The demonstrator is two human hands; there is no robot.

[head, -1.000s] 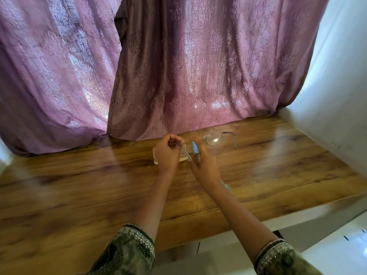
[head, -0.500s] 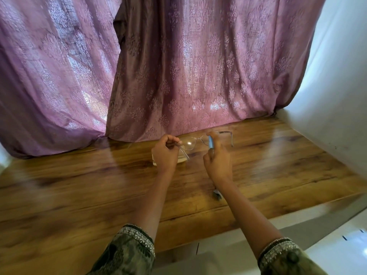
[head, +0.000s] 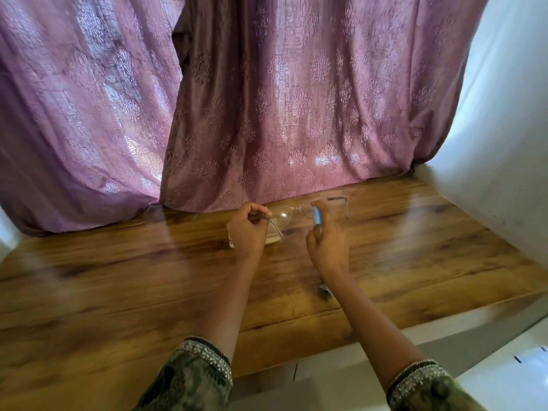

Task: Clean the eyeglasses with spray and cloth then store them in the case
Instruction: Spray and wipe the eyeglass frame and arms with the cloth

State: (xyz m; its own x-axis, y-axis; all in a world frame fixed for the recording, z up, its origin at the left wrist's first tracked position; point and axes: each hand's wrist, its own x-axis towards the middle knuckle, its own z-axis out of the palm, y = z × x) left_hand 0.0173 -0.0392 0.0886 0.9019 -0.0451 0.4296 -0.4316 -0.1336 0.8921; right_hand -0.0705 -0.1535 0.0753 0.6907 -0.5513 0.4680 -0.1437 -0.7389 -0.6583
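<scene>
Thin-framed eyeglasses [head: 284,215] with clear lenses are held up above the wooden table [head: 118,292]. My left hand [head: 247,231] pinches their left temple arm. My right hand [head: 327,243] grips a small blue spray bottle [head: 317,216], its top close to the right lens. A pale case [head: 272,240] lies on the table behind my left hand, mostly hidden. A small crumpled grey cloth [head: 324,291] lies on the table under my right forearm.
Pink patterned curtains [head: 267,114] hang along the table's back edge. A white wall [head: 504,143] bounds the right side. The table's front edge runs near my sleeves, with a white surface [head: 519,366] lower right.
My right hand moved the spray bottle up and to the right, from beside my left hand to the right lens. The glasses swung so both lenses now face me.
</scene>
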